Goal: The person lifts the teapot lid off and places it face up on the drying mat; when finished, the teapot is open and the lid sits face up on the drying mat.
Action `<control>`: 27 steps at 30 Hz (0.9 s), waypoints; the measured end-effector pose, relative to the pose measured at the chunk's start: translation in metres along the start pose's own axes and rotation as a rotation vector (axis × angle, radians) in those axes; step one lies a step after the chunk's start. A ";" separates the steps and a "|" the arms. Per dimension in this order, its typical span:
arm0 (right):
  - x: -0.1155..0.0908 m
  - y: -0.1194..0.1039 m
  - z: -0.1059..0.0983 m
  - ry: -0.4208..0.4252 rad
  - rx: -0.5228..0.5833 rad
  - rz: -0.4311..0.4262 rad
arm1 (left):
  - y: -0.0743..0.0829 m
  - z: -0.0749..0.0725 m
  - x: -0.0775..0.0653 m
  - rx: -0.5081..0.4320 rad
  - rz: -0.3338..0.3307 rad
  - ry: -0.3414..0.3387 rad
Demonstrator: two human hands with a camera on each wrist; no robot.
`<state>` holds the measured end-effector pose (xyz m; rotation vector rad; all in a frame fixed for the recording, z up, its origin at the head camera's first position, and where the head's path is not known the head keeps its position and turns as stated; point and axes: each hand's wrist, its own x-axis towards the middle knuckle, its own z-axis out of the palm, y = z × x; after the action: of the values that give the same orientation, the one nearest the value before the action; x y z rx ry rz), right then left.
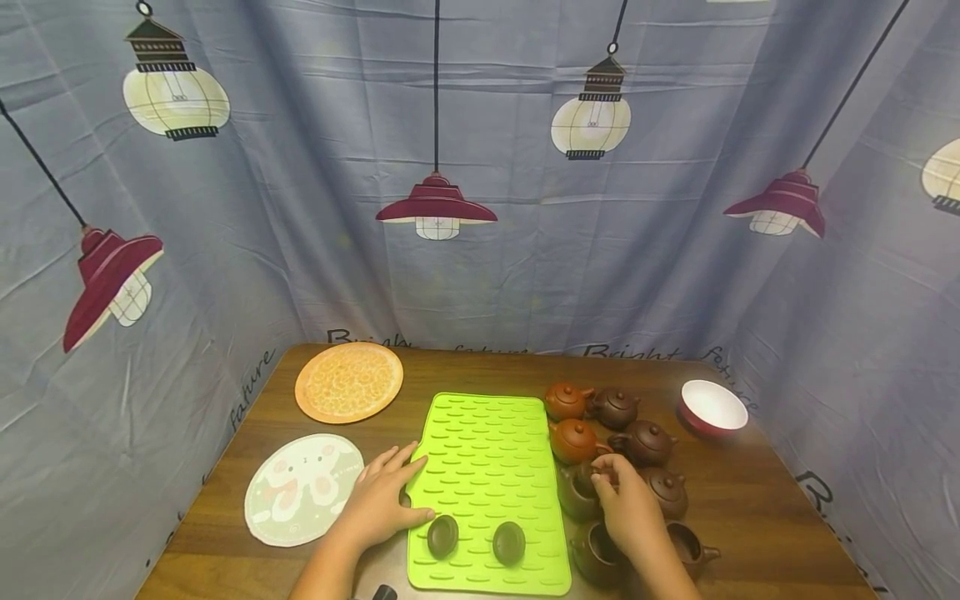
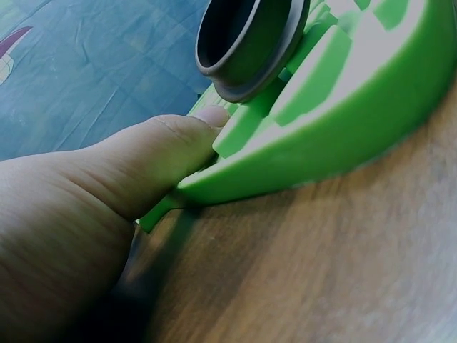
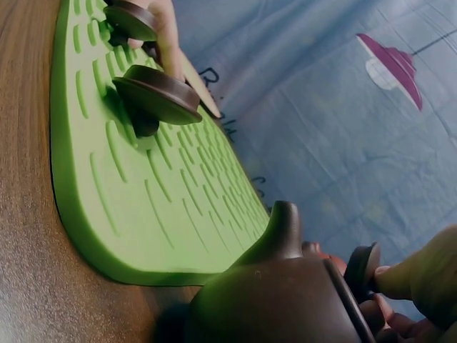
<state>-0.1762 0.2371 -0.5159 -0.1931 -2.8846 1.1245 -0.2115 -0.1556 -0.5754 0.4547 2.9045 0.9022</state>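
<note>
My left hand rests along the left edge of the green ridged mat, fingers spread and thumb lying on it. Close by the thumb, a dark brown teapot lid lies upside down, its hollow side upward in the left wrist view. A second upturned lid lies to its right. My right hand pinches another brown lid by its rim, beside the mouth of a brown teapot. Nearer me stands a lidless brown teapot, its spout toward the mat.
Several lidded teapots stand behind my right hand, among them an orange teapot and a dark one. Another lidless teapot sits right of my forearm. A white-and-red bowl, a round orange mat and a rabbit-patterned mat lie farther out.
</note>
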 end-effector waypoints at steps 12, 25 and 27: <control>0.001 0.002 -0.004 -0.009 0.155 0.064 | -0.001 0.000 0.000 -0.002 -0.008 0.007; 0.004 0.000 -0.008 -0.055 0.610 0.197 | -0.001 0.000 0.000 -0.002 -0.005 -0.001; 0.005 -0.001 -0.006 -0.065 0.680 0.205 | -0.001 0.000 0.000 -0.002 -0.007 -0.003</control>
<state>-0.1805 0.2413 -0.5109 -0.4263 -2.3815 2.0874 -0.2118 -0.1560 -0.5761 0.4455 2.9001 0.9031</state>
